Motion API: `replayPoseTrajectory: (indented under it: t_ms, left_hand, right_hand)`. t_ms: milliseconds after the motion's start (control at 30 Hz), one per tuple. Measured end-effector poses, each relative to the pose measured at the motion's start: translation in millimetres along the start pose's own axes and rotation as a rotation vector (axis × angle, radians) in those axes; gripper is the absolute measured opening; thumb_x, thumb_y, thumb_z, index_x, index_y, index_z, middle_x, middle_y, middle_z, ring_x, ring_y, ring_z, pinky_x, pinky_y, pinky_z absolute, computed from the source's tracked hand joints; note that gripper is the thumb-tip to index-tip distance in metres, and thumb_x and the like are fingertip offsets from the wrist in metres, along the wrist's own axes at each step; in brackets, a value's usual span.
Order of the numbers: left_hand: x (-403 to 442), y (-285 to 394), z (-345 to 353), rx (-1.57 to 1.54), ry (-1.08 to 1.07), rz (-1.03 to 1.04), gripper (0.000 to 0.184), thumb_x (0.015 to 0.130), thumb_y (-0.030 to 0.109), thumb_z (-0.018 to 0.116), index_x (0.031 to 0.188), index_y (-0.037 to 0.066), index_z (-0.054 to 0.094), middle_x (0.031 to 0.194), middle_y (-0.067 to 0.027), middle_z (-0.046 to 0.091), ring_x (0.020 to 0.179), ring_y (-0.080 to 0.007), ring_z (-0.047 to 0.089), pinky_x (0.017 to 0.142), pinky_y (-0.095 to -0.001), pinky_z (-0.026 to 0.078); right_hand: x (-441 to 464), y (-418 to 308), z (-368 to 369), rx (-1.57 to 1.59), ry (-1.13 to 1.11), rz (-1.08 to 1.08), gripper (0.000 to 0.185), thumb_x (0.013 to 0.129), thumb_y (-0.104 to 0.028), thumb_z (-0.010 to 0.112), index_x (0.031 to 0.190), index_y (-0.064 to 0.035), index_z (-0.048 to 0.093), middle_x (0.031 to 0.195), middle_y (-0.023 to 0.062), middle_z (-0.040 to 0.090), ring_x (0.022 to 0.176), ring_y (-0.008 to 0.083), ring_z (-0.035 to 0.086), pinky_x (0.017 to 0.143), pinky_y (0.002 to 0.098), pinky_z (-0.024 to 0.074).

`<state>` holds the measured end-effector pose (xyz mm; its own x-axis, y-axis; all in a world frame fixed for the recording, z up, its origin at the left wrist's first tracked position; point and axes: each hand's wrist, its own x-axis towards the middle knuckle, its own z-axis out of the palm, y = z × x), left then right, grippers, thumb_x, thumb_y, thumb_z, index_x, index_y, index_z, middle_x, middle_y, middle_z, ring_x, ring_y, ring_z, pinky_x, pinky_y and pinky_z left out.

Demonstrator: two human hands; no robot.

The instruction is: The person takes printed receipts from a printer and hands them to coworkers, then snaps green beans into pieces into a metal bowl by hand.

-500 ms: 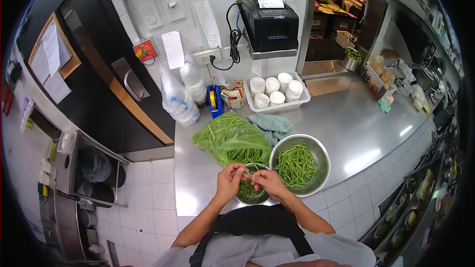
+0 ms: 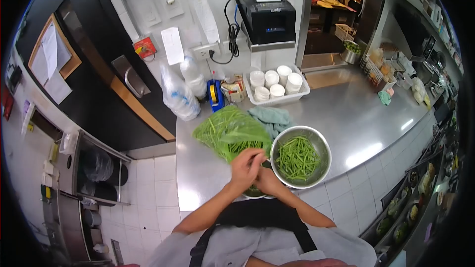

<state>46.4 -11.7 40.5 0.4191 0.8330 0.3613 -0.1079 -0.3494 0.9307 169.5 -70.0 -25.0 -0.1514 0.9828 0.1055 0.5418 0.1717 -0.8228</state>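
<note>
My left hand (image 2: 246, 170) is raised across my right hand (image 2: 267, 180), close in front of my apron. The left fingers look bent but are smeared by motion; the right fingers are mostly hidden behind the left hand. Whether either holds a green bean cannot be seen. Below them a small bowl (image 2: 255, 196) is largely covered. Just beyond lies a green, see-through plastic bag (image 2: 225, 127) with green beans (image 2: 242, 146) at its mouth. To the right stands a large steel bowl (image 2: 324, 155) with a pile of green beans (image 2: 297, 158).
A teal cloth (image 2: 271, 118) lies behind the bowls on the steel counter (image 2: 346, 113). Further back are a white bin (image 2: 282, 100) of small cups, a blue tape dispenser (image 2: 214, 95) and bagged plastic cups (image 2: 179, 96). A black receipt printer (image 2: 267, 22) sits on a wall shelf.
Half a second ago both hands held a green bean between their fingertips over the small bowl. The left hand has since swung up and right, crossing over the right hand; that bean is out of sight.
</note>
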Motion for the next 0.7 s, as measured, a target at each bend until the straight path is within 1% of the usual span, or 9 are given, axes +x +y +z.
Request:
replayPoseTrajectory:
  t_ms: [33, 133, 267, 300, 400, 467, 533, 633, 700]
  left_hand:
    - [14, 0, 12, 0.072, -0.081, -0.036, 0.03, 0.096, 0.001, 0.068, 0.125, -0.005, 0.063, 0.113, -0.0158, 0.069, 0.096, -0.0193, 0.072, 0.081, -0.0286, 0.06]
    - [28, 4, 15, 0.229, -0.222, -0.014, 0.036, 0.091, 0.003, 0.073, 0.126, -0.003, 0.066, 0.114, -0.0142, 0.069, 0.095, -0.0186, 0.07, 0.079, -0.0279, 0.059]
    - [20, -8, -16, 0.315, -0.258, -0.087, 0.028, 0.091, 0.005, 0.074, 0.119, 0.0, 0.07, 0.113, -0.0124, 0.07, 0.095, -0.0181, 0.068, 0.077, -0.0297, 0.058]
    - [17, -8, -24, 0.311, -0.219, -0.105, 0.026, 0.092, 0.005, 0.073, 0.118, 0.0, 0.071, 0.112, -0.0124, 0.07, 0.094, -0.0182, 0.069, 0.078, -0.0298, 0.058]
    - [-4, -8, -46, 0.304, -0.108, -0.16, 0.022, 0.094, 0.006, 0.071, 0.114, -0.001, 0.072, 0.108, -0.0121, 0.071, 0.093, -0.018, 0.07, 0.08, -0.0299, 0.058]
    - [-16, -6, -59, 0.315, -0.047, -0.167, 0.02, 0.095, 0.006, 0.07, 0.113, -0.001, 0.072, 0.105, -0.0115, 0.073, 0.092, -0.0172, 0.071, 0.082, -0.0296, 0.057]
    - [-33, -16, -69, 0.258, -0.018, -0.224, 0.02, 0.095, 0.006, 0.07, 0.114, -0.001, 0.073, 0.103, -0.0113, 0.073, 0.087, -0.0151, 0.069, 0.079, -0.0281, 0.056]
    - [-56, -20, -76, 0.204, -0.011, -0.295, 0.02, 0.095, 0.006, 0.07, 0.114, -0.001, 0.074, 0.102, -0.0109, 0.074, 0.086, -0.0132, 0.069, 0.078, -0.0269, 0.056]
    - [-58, -16, -79, 0.185, -0.01, -0.307, 0.02, 0.096, 0.007, 0.07, 0.114, -0.001, 0.074, 0.102, -0.0106, 0.075, 0.087, -0.0129, 0.069, 0.078, -0.0268, 0.056]
  right_hand:
    - [0, 37, 29, -0.015, 0.059, -0.129, 0.036, 0.091, -0.013, 0.063, 0.122, 0.005, 0.061, 0.119, 0.0302, 0.066, 0.115, 0.0471, 0.061, 0.097, 0.0513, 0.0479]
    - [-2, 10, 15, -0.056, 0.019, -0.009, 0.039, 0.091, -0.013, 0.063, 0.125, 0.0048, 0.059, 0.127, 0.0305, 0.061, 0.118, 0.0473, 0.059, 0.099, 0.0519, 0.0465]
    - [-3, -8, -18, -0.135, -0.274, 0.157, 0.03, 0.089, -0.024, 0.072, 0.109, -0.0027, 0.072, 0.097, 0.0186, 0.073, 0.089, 0.0386, 0.07, 0.082, 0.0463, 0.0529]
    - [-4, 0, -13, -0.107, -0.18, 0.103, 0.026, 0.086, -0.029, 0.077, 0.098, -0.0057, 0.076, 0.082, 0.0132, 0.073, 0.074, 0.0315, 0.07, 0.074, 0.0429, 0.0532]
    - [15, -29, -61, -0.054, -0.198, 0.122, 0.028, 0.086, -0.029, 0.077, 0.101, -0.0055, 0.076, 0.084, 0.0136, 0.072, 0.075, 0.0282, 0.07, 0.074, 0.0414, 0.0532]
    - [39, -69, -122, 0.027, -0.023, 0.12, 0.028, 0.086, -0.031, 0.077, 0.097, -0.0051, 0.075, 0.09, 0.019, 0.072, 0.085, 0.0335, 0.07, 0.08, 0.0431, 0.0531]
    - [70, -96, -179, -0.186, 0.431, -0.038, 0.042, 0.085, -0.03, 0.079, 0.116, -0.0025, 0.07, 0.121, 0.0202, 0.067, 0.107, 0.0369, 0.065, 0.091, 0.045, 0.052]
    - [160, -95, -284, -0.478, 0.875, -0.463, 0.046, 0.088, -0.028, 0.078, 0.126, -0.0038, 0.068, 0.125, 0.0185, 0.069, 0.12, 0.0332, 0.063, 0.103, 0.0413, 0.0475]
    - [219, -112, -340, -0.544, 0.98, -0.456, 0.052, 0.092, -0.036, 0.074, 0.127, 0.0004, 0.066, 0.126, 0.0211, 0.068, 0.119, 0.0367, 0.061, 0.103, 0.0425, 0.0468]
